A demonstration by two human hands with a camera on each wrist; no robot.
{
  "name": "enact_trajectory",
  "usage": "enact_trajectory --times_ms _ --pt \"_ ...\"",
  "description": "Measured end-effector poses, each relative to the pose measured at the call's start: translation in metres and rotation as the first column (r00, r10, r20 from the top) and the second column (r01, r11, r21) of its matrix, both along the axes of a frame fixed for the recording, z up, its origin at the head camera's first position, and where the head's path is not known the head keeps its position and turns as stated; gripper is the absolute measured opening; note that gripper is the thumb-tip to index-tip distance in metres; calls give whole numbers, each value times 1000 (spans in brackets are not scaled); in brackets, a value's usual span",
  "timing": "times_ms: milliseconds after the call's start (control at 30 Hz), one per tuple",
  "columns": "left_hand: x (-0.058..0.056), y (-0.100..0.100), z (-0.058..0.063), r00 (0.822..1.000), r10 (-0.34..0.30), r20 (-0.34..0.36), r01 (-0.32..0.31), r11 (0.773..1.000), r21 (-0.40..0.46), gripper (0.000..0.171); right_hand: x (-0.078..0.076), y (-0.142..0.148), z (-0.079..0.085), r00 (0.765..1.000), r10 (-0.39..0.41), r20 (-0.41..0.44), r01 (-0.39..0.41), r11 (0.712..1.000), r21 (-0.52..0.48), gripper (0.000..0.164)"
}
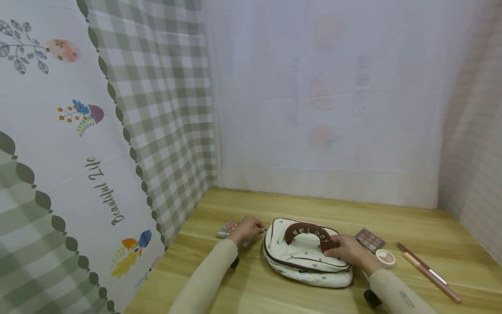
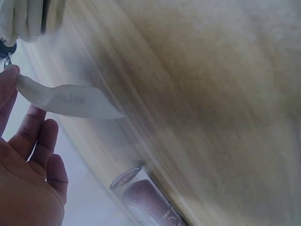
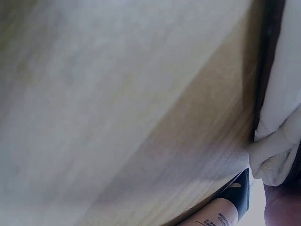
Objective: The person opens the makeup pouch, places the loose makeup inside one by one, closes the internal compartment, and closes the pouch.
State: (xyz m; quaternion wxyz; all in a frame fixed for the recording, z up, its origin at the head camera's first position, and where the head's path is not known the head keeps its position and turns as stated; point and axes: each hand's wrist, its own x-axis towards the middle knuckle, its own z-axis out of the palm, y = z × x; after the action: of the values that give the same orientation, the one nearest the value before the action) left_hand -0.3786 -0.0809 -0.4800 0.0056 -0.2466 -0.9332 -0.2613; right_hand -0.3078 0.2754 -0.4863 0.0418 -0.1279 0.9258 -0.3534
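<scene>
A white quilted makeup bag [image 1: 310,261] with a brown MELODY handle [image 1: 300,229] lies on the wooden table. Its dark zipper line runs round the lid, which looks closed at the front. At the bag's left side my left hand [image 1: 247,230] pinches the zipper pull between thumb and finger. A white ribbon tab [image 2: 75,101] hangs from that pinch in the left wrist view. My right hand [image 1: 349,250] grips the bag's right side at the handle's end. Only a little of the right hand [image 3: 284,207] shows in the right wrist view.
Right of the bag lie an eyeshadow palette [image 1: 370,240], a round compact [image 1: 385,257] and slim pencil-like sticks [image 1: 427,272]. A foundation tube [image 3: 214,214] lies by the right hand. Behind the left hand is a clear cosmetic tube [image 2: 148,202]. Cloth curtains [image 1: 164,87] enclose the table.
</scene>
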Motion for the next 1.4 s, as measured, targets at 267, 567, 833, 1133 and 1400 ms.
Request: enact_trajectory --times_ms 267,567,833,1133,1400 --pt "10 0 1 999 43 23 -43 999 17 12 -1 1 0 1000 14 3 -14 1000 0 44" --pt "17 -11 -4 999 -19 27 17 995 99 13 0 -2 0 1000 -2 -12 2 1000 14 44" --pt "35 -18 3 999 -39 21 37 995 92 11 0 -2 0 999 13 -35 -12 1000 24 38" --pt "63 -16 8 999 24 -30 -22 997 70 8 0 -2 2 999 6 -50 -4 999 47 56" --pt "90 -8 5 992 108 -66 -100 988 113 6 0 -1 -1 999 10 -50 -9 999 35 55"
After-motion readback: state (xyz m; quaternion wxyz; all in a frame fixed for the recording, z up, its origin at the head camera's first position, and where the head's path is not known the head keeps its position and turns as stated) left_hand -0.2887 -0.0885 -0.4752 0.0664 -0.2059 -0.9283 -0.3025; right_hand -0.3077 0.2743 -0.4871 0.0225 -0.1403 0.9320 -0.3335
